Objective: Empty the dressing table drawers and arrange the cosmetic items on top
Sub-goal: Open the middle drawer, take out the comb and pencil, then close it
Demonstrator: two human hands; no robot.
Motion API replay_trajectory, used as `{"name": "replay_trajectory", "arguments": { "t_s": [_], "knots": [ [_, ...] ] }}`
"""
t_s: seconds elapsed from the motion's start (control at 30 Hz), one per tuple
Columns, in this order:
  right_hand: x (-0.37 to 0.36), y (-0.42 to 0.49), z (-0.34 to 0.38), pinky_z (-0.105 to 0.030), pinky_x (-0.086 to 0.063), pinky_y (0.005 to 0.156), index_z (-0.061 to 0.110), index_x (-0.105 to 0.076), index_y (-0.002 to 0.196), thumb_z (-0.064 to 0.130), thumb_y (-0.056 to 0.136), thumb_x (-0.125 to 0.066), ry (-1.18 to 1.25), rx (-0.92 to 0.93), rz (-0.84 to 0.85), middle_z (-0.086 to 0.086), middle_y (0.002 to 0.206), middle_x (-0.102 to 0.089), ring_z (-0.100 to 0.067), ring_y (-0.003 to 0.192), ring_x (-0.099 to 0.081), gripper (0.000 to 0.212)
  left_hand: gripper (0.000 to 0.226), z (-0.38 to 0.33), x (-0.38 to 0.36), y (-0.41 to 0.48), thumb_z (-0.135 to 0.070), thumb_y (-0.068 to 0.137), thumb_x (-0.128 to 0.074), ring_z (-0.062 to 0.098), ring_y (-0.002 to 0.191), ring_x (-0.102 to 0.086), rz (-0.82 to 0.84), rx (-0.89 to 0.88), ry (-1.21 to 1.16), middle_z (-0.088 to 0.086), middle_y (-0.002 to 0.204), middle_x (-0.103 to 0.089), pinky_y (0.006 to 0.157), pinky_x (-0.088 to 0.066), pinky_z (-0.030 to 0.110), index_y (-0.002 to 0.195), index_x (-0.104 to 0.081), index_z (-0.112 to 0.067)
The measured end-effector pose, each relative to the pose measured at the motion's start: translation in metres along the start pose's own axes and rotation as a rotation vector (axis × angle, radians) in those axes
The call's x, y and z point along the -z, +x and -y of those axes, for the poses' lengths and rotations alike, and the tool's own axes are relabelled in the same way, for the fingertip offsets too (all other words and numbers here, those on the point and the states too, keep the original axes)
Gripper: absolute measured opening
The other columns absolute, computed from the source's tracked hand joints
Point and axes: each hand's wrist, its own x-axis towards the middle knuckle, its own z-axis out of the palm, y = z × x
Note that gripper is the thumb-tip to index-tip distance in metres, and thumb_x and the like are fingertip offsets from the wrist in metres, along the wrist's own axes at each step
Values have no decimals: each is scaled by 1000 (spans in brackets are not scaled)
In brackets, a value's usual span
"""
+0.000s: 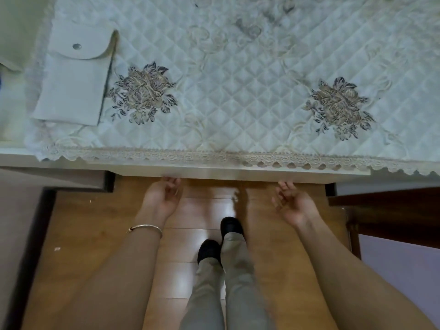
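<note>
Pouch (71, 77) occupies tabletop left; quilted cover (238, 91) otherwise free.

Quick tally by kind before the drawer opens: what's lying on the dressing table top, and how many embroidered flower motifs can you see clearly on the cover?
White snap pouch: 1
Quilted cover: 1
Clear flower motifs: 2
Cosmetic items on top: 0
Total: 4

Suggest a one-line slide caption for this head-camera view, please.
Both hands, left hand and right hand, reach under the drawer front below the quilted cloth and pouch.
</note>
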Motion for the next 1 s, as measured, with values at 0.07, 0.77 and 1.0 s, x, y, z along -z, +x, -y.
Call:
{"name": "replay_trajectory", "arguments": {
  "t_s": [0.07,0.77,1.0],
  "knots": [
    [7,-6,-7,-35,-34,102,21,-41,125,-11,88,-23,2,5,-16,4,88,-55,-11,75,-49,53,39,5,12,-4,14,82,-23,14,81,-56,8,25,-11,1,86,-57,71,-52,23,79,-53,-11],
    [24,-152,-25,-28,-37,99,9,-58,119,22,91,-52,-1558,918,-56,-4,121,-61,-20,116,-52,32,33,-12,96,-139,-15,93,-46,22,121,-47,198,-1003,1539,7,127,-56,104,-35,32,124,-53,-8],
    [42,-155,-45,-33,-44,92,8,-65,106,26,91,-51,-1645,865,-41,-9,109,-67,-22,103,-57,28,22,-1,102,-133,-18,93,-43,20,98,-53,230,-927,1605,3,101,-61,84,-42,30,100,-63,-11]
  ]
}}
